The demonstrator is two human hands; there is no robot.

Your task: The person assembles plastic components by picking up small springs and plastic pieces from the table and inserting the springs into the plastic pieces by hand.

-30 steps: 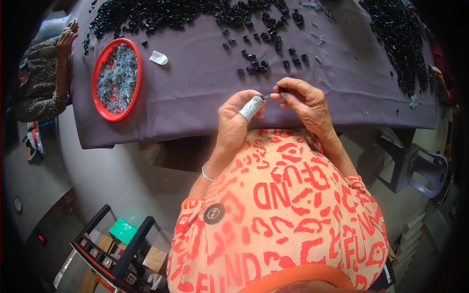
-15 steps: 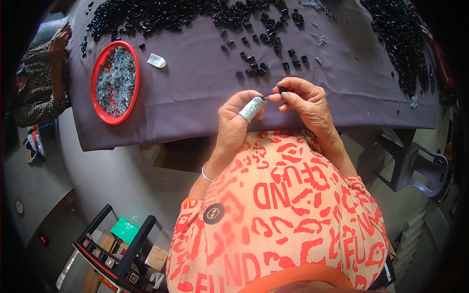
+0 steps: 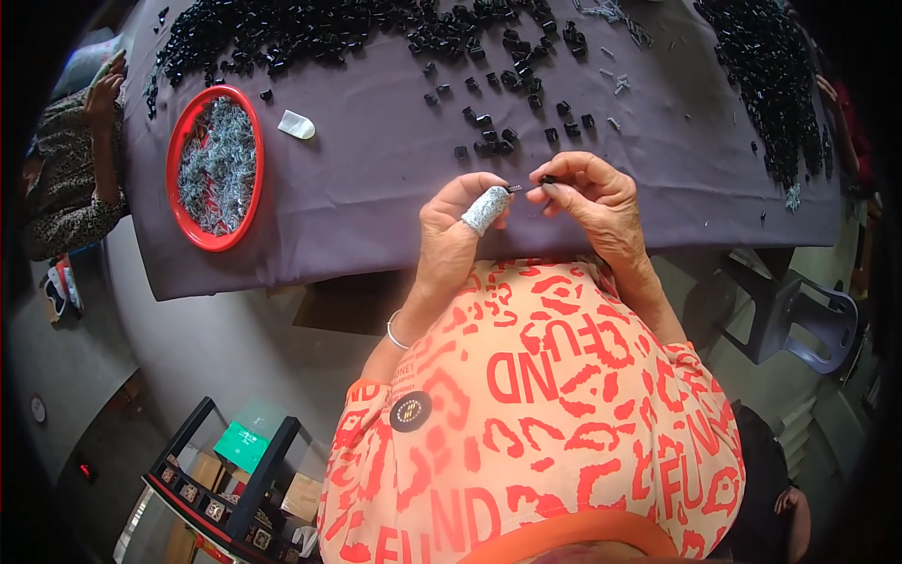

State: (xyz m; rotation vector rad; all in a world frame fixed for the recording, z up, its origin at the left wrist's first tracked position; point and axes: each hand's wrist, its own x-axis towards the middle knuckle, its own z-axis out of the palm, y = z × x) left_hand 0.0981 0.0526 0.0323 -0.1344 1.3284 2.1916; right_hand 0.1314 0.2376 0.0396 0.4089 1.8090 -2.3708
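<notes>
My left hand [image 3: 445, 224] is closed in a pinch above the near edge of the cloth, a silver-grey cover [image 3: 485, 211] wrapped round its thumb. A small black piece with a thin metal pin [image 3: 514, 188] sticks out from its fingertips. Just to the right, my right hand [image 3: 609, 209] pinches another small black plastic piece [image 3: 549, 180] between thumb and fingers. A narrow gap separates the fingertips of both hands. Several loose black plastic pieces [image 3: 492, 143] lie on the cloth just beyond them.
The table's purple-grey cloth [image 3: 348, 207] carries large heaps of black pieces [image 3: 272, 38] and scattered metal pins [image 3: 620, 85]. A red oval basin [image 3: 219, 242] of pins and a white finger cover [image 3: 297, 124] sit left. A grey plastic chair [image 3: 799, 320] stands right; other people are at both sides.
My right hand has drawn slightly away from the left, opening a gap between the fingertips. The view has shifted a little. Another person's arm now shows at the lower right.
</notes>
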